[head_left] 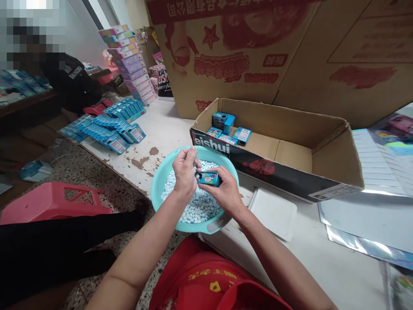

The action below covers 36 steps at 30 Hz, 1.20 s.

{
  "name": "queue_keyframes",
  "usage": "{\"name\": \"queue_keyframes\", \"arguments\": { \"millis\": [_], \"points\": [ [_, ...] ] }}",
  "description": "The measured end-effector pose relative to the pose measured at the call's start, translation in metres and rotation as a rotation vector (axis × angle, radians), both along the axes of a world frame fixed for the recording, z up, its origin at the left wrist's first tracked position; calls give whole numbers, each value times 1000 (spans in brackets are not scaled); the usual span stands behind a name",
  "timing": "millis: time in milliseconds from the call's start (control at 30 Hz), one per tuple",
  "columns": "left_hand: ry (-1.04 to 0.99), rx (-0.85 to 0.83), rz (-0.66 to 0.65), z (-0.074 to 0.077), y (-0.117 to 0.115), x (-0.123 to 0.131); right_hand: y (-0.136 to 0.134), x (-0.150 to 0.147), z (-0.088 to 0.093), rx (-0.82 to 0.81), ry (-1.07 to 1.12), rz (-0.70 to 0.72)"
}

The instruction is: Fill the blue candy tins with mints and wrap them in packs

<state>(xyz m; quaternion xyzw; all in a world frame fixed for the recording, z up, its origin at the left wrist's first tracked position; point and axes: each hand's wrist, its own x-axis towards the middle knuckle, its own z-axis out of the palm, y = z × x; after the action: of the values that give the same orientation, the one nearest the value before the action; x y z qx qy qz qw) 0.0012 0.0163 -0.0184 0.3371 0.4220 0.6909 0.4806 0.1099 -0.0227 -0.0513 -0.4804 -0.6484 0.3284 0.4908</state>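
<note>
- Right hand (227,188) grips box (209,178) above bowl (155,185).
- Left hand (186,173) bunched at box's end; can't tell if grasping candies.
- Candies (200,211) inside bowl.
- Probably best: box steady, small pinches, stay above bowl to catch strays.

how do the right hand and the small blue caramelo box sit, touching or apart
Touching. The head view shows the right hand closed around one end of the small blue caramelo box.
</note>
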Motion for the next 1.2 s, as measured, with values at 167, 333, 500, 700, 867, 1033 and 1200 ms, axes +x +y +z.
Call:
{"name": "queue_keyframes", "arguments": {
  "millis": [167, 333, 500, 700, 867, 1033, 1200],
  "points": [
    [-12, -4, -21, 1, -1, 0, 0, 0, -2, -31, 47, -4],
    [-31, 2, -38, 15, -4, 3, -3, 3, -3, -130, 191, -15],
    [-96, -36, -44, 22, 0, -11, -3, 12, -8, -315, 473, -37],
    [-82, -193, -86, -4, -3, -31, -4, 20, -11, -318, 461, -67],
    [-87, -219, -75, -8, -10, -31, -6, 20, -13, -324, 432, -39],
    [-42, -94, -73, 9, -12, -15, -9, 12, -10, -238, 287, -18],
    [109, -21, -69, 8, -14, 4, -11, 1, -6, -159, 162, 0]
  ]
}}
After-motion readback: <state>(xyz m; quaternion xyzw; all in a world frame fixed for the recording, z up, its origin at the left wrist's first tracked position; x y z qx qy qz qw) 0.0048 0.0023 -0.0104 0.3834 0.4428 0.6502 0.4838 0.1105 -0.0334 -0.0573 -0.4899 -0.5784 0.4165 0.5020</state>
